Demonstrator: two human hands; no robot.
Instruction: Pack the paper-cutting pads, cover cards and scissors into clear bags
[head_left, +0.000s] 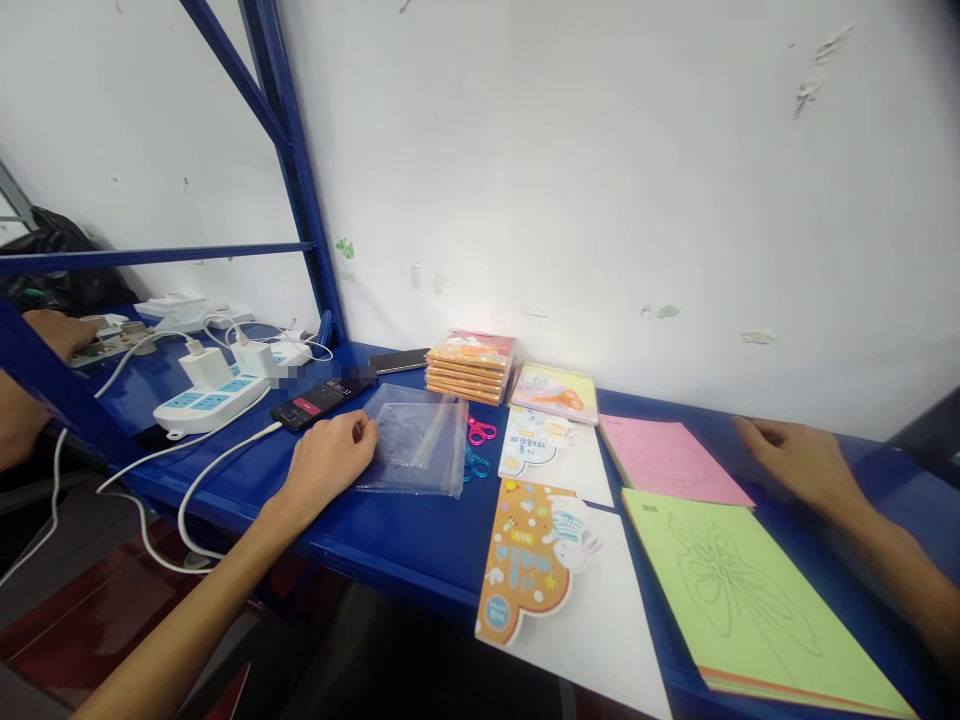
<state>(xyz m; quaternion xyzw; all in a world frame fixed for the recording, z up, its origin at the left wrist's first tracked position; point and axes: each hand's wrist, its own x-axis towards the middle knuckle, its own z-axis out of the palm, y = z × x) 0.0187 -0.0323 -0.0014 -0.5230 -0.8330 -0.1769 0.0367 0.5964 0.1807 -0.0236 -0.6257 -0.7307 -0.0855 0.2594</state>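
The person's slim forearms point(217, 610) are bare, tapering smoothly to narrow, unadorned wrists point(289, 508). The left hand point(330, 452) and right hand point(799, 465) are likewise ungloved, with slender fingers point(365, 442); nail detail is blurred.

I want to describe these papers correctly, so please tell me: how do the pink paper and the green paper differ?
The pink paper lies nearer the wall; the green paper lies nearer the wearer. The green paper's drawing has clear dark lines, while the pink paper's is faint. Both lie flat on the blue table.
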